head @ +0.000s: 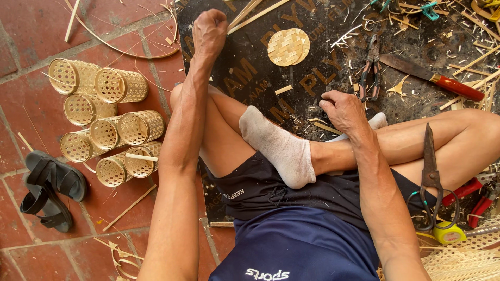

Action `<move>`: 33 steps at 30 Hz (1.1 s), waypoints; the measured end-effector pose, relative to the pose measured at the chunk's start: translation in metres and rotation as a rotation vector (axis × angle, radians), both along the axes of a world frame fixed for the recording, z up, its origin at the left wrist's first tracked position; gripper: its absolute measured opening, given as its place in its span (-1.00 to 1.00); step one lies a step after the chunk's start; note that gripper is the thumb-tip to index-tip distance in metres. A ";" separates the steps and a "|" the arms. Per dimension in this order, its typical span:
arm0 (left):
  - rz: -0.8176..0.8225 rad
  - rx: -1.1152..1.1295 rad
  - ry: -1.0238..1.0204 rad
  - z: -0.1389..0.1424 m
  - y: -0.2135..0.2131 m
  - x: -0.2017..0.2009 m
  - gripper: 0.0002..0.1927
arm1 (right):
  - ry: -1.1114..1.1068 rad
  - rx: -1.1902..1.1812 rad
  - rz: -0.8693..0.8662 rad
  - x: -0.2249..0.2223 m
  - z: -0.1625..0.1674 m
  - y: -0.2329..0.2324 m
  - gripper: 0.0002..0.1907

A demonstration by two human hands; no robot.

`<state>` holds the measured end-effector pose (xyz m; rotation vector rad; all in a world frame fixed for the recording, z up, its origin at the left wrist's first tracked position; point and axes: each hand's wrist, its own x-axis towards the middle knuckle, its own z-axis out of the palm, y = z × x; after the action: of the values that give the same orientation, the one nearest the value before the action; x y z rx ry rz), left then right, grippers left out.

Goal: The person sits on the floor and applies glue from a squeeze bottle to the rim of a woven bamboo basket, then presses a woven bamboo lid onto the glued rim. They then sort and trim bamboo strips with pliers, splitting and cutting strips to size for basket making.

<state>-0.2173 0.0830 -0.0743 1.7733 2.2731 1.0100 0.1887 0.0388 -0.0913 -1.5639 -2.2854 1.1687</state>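
I sit cross-legged on a dark board (250, 67). My left hand (209, 30) reaches far forward and is closed in a fist at the near ends of long thin bamboo strips (255, 13) that run off toward the top. My right hand (341, 110) rests over my shin with its fingers curled, the fingertips touching the board among small bamboo scraps; I cannot tell if it pinches anything. A round woven bamboo disc (288, 47) lies on the board between the two hands. Pliers (372, 67) lie just beyond my right hand.
Several small woven bamboo baskets (107, 125) lie in a cluster on the red tile floor at left, with black sandals (51, 187) nearer me. A red-handled knife (432, 78) lies at right. Large scissors (430, 177) rest on my right thigh, beside a tape measure (449, 235).
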 end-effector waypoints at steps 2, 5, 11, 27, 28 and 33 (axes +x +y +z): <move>0.037 -0.051 -0.057 0.001 0.000 0.001 -0.73 | 0.007 0.018 0.004 0.000 0.000 0.000 -0.69; -0.009 -0.102 0.094 0.005 -0.002 0.008 -0.63 | -0.042 -0.039 -0.013 -0.001 0.000 0.000 -0.69; -0.104 -0.202 0.250 0.001 -0.001 0.034 -0.75 | -0.025 -0.013 0.002 -0.003 0.003 0.000 -0.69; -0.130 0.142 0.600 -0.008 0.009 0.017 -0.86 | 0.026 0.040 -0.005 -0.003 -0.002 -0.001 -0.73; -0.150 0.116 0.455 -0.004 0.008 0.019 -0.92 | 0.064 0.071 -0.013 -0.003 -0.002 -0.001 -0.74; -0.388 0.277 0.071 0.013 -0.022 0.056 -0.88 | 0.261 0.085 -0.108 0.000 -0.004 -0.003 -0.80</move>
<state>-0.1608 0.0608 -0.0609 2.2736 1.7803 1.2373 0.1885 0.0363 -0.0949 -1.3947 -2.0309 1.1562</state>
